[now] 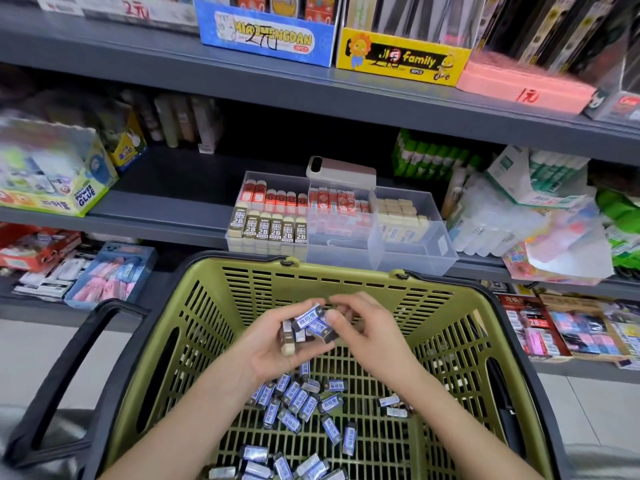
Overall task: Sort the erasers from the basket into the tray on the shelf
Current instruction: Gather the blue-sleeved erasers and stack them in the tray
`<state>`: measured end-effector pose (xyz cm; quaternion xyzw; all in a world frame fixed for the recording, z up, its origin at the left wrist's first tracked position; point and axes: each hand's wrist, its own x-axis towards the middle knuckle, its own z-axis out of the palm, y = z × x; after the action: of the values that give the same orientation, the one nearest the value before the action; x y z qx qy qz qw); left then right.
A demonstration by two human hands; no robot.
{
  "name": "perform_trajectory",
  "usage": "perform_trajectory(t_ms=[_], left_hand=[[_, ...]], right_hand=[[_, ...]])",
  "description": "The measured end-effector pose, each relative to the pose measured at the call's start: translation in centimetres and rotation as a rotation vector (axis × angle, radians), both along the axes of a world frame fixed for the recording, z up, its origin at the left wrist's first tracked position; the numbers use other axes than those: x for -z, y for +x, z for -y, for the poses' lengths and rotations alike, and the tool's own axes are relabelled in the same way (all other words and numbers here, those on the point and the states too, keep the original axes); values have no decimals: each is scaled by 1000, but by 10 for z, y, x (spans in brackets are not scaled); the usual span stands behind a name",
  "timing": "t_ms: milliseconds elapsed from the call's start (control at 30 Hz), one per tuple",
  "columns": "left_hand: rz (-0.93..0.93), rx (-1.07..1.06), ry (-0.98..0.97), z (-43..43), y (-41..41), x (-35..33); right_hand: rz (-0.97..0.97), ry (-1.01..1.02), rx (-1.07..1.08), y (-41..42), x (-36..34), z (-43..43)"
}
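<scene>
Nearest to me, loose blue-sleeved erasers [294, 407] lie scattered over the slatted floor of the green basket [194, 323]. Most are heaped at its near edge and towards the middle, and a couple sit apart near the right wall. Both bare forearms reach in over them from the near side.

Above the middle of the basket, the left hand [273, 348] is turned palm up. Its fingers are cupped round a handful of erasers [304, 327], most in blue sleeves and one with its cream end poking out at the bottom. The right hand [370, 330] meets it from the other side, fingers curled and thumb pressed on the top of that handful, pinching an eraser there. The two hands touch at the bundle.

A black handle [65, 372] is folded down outside the basket's left rim.

Just beyond the basket's far rim, the clear tray [415, 261] stands at the front edge of the grey shelf [166, 202]. In its left compartment, a row of brown 2B erasers [270, 232] stands upright at the front, with red-sleeved erasers [277, 197] behind. The middle compartment holds more red-and-white ones, and cream erasers [398, 216] fill the back of the right compartment.

A pinkish phone [341, 171] lies behind the tray's back edge; whether it touches the tray I can't tell. On the same shelf, a Power Glue box [52, 178] sits towards the left end and green glue sticks [433, 157] stand at the back right.
</scene>
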<state>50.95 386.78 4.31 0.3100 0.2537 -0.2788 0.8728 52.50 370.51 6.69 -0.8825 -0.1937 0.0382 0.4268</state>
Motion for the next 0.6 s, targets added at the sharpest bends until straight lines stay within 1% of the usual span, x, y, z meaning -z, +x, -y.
perform_trajectory(t_ms=[100, 167, 233, 333, 400, 467, 600], left_hand=[[42, -32, 14, -2, 0, -9], [78, -10, 53, -2, -1, -15], [114, 10, 100, -2, -1, -22], [194, 29, 173, -6, 1, -35], [255, 40, 223, -11, 5, -47], [294, 37, 215, -17, 10, -59], [304, -25, 125, -28, 19, -78]], right_hand=[[-109, -10, 25, 2, -9, 1], [-207, 2, -14, 5, -15, 0], [-264, -22, -67, 8, -23, 0], [-241, -80, -161, 13, -39, -1], [-200, -76, -170, 16, -49, -2], [-203, 19, -123, 20, -61, -3], [-268, 275, -17, 38, -82, 0]])
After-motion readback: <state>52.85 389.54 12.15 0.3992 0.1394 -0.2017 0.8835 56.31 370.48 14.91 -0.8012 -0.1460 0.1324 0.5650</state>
